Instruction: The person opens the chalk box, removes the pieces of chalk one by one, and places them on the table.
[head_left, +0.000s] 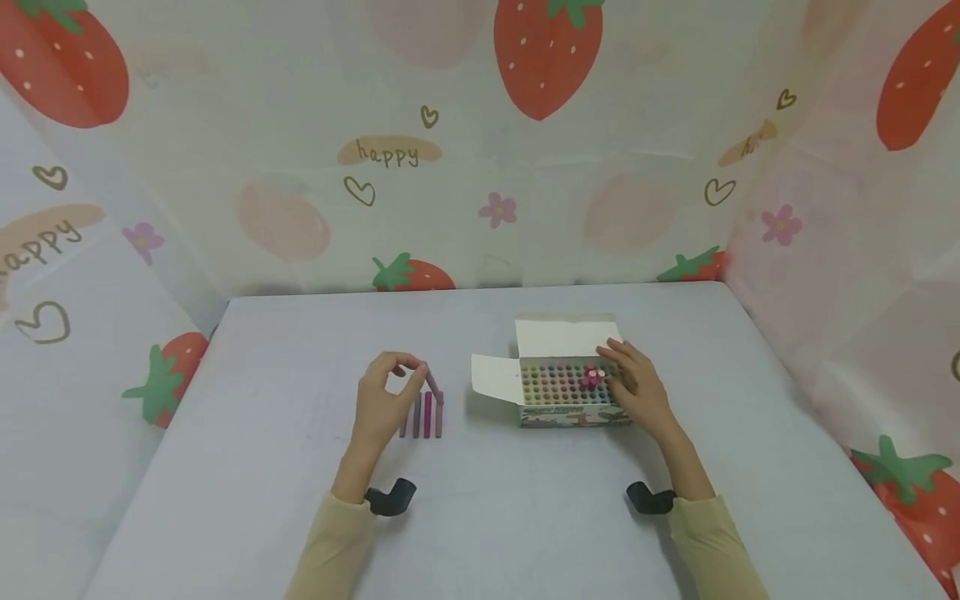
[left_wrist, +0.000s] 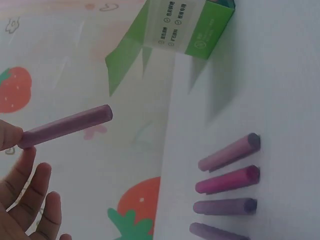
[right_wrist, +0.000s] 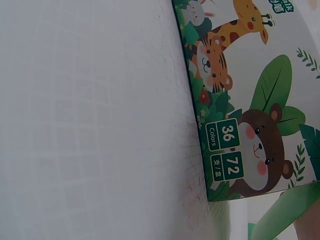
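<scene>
Purple chalk stick (left_wrist: 67, 125), one: pinched at one end by the left hand's (head_left: 381, 402) fingers, above the desk (head_left: 517, 525) near four similar sticks (left_wrist: 227, 180). Probably light, stiff, brittle; best held mid-length. Open chalk box (head_left: 562, 419), right: right end touched by right hand (head_left: 642, 393); its grip cannot be told.

Dim, even light greys the head view, with a soft shadow (head_left: 492, 407) beside the box (head_left: 576, 417); the left wrist view looks hazy (lettering (right_wrist: 228, 134) in the right one reads sharply).
</scene>
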